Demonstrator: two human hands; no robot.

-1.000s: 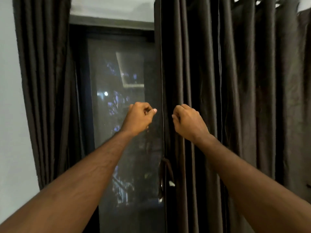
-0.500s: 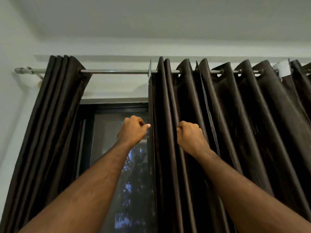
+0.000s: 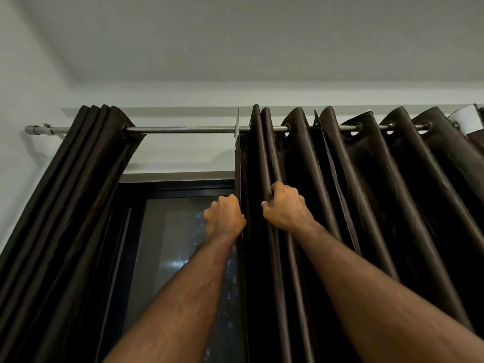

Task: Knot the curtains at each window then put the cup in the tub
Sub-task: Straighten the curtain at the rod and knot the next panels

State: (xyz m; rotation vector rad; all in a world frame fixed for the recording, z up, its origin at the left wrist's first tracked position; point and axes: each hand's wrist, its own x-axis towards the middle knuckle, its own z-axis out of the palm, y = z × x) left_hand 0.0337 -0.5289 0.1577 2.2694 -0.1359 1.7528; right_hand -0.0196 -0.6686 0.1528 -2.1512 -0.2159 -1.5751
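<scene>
Two dark brown curtains hang by eyelets from a metal rod (image 3: 183, 130). The left curtain (image 3: 78, 192) is bunched against the wall. The right curtain (image 3: 366, 192) spreads in folds across the right side. My left hand (image 3: 225, 216) grips the leading edge of the right curtain, fingers curled round it. My right hand (image 3: 285, 205) grips a fold a little further right, thumb and fingers pinching the cloth. Both arms reach up. No cup or tub is in view.
A dark window (image 3: 178, 244) with a black frame shows between the curtains, with lights reflected in the glass. White wall (image 3: 183, 155) lies above it and the ceiling (image 3: 235, 35) fills the top. The rod's left end (image 3: 34, 129) sits near the corner.
The view has tilted up from the window to the rod and ceiling. Both hands rose along the right curtain's edge and moved slightly closer together.
</scene>
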